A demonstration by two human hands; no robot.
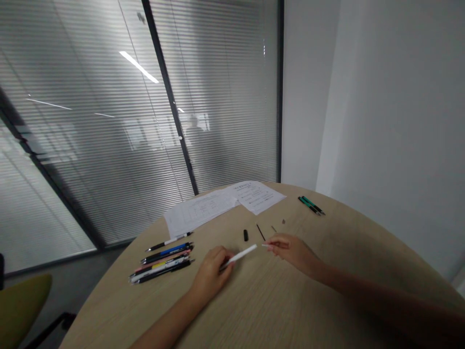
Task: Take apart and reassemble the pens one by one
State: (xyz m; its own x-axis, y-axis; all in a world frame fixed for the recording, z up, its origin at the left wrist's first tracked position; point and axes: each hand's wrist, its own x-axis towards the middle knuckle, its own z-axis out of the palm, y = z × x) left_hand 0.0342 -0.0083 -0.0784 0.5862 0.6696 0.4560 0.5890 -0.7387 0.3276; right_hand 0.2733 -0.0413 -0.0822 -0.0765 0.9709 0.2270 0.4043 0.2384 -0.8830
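Note:
My left hand (pixel 212 271) rests on the round wooden table (pixel 276 310) and is closed around a white pen barrel (pixel 244 253) that points up and right. My right hand (pixel 292 249) is just beyond the barrel's tip, fingers pinched on a small pale part that I cannot make out. A black cap (pixel 246 235), a thin dark refill (pixel 260 231) and two tiny parts (pixel 278 225) lie on the table just behind my hands.
A row of several pens (pixel 163 261) lies at the left of my hands. Printed sheets (pixel 221 201) sit at the table's far edge, two green pens (pixel 311 205) to the right. Glass wall with blinds behind; an olive chair (pixel 22 305) at lower left.

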